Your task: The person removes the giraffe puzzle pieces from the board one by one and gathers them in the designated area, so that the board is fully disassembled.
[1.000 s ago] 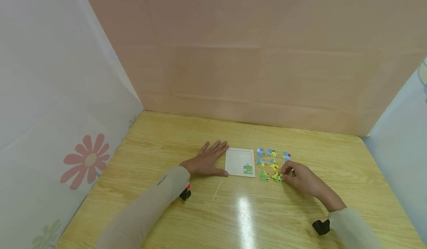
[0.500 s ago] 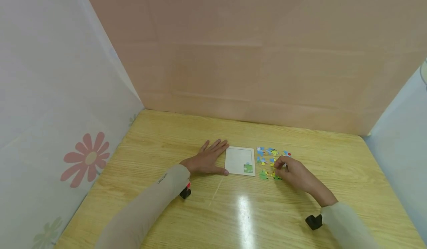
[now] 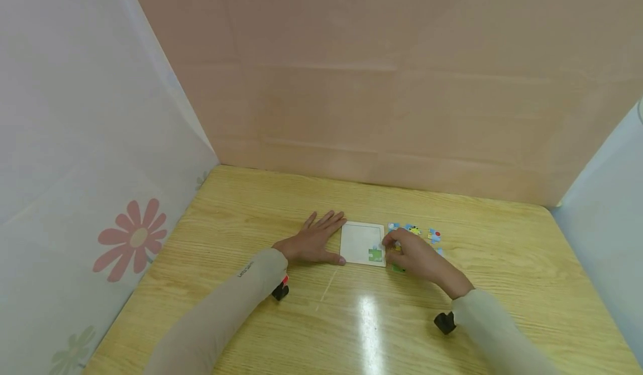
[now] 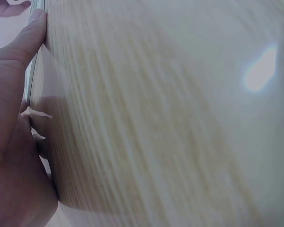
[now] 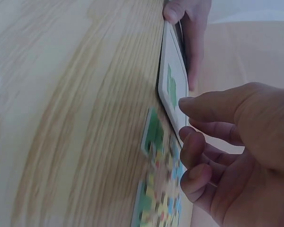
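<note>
A square white puzzle board [image 3: 358, 241] lies on the table, with a green jigsaw piece [image 3: 375, 255] in its near right corner. My left hand [image 3: 312, 245] rests spread at the board's left side, thumb at the near corner and fingertips at the far one. At the board's right edge is my right hand [image 3: 414, 256], thumb and index finger bent towards each other. In the right wrist view a small gap shows between thumb [image 5: 191, 107] and index finger; I cannot tell whether a piece is in them. Loose jigsaw pieces [image 3: 414, 230] lie beside and partly under this hand.
Several blue, yellow and green pieces lie right of the board, among them a blue one with a red dot [image 3: 434, 235]. Around them spreads the wood-grain table [image 3: 492, 241]. A brown-papered wall [image 3: 382, 113] stands behind, and a flowered white sheet [image 3: 100, 157] hangs at the left.
My right hand has moved left across the loose pieces to the board's right edge, uncovering a blue piece on the far right. My left hand has stayed on the board's left side.
</note>
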### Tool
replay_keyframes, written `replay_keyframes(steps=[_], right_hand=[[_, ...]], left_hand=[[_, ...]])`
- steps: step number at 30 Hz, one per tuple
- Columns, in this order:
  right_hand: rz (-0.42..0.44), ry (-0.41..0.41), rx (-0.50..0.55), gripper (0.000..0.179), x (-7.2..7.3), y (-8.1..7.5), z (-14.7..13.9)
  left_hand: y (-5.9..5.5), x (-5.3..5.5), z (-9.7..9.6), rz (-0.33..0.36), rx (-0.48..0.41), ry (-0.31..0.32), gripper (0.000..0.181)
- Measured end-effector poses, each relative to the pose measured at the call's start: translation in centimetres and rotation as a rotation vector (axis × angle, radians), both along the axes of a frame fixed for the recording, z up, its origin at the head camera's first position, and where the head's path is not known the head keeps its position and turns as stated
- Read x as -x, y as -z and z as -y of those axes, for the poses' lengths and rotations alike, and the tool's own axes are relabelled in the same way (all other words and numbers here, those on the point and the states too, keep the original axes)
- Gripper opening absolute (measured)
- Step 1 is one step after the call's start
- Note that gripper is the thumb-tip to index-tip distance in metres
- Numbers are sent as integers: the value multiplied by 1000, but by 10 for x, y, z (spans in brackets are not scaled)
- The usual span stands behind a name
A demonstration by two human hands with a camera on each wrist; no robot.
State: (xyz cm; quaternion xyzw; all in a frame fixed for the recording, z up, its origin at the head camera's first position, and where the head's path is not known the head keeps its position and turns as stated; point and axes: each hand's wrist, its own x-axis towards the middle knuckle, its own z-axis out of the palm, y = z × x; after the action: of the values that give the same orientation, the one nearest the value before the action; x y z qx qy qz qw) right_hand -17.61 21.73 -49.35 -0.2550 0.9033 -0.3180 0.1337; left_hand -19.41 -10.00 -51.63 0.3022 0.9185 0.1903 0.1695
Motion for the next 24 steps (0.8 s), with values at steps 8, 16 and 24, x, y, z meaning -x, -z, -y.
replay_keyframes(steps=[8, 16, 24], right_hand=[[-12, -49, -14, 34, 1, 0, 24], [-32, -57, -123, 39, -2, -7, 35], [-50, -47, -129, 37, -3, -6, 36]], left_hand=[[0, 0, 0, 3, -5, 1, 108], [0, -1, 0, 6, 0, -11, 109], [1, 0, 0, -4, 11, -8, 112]])
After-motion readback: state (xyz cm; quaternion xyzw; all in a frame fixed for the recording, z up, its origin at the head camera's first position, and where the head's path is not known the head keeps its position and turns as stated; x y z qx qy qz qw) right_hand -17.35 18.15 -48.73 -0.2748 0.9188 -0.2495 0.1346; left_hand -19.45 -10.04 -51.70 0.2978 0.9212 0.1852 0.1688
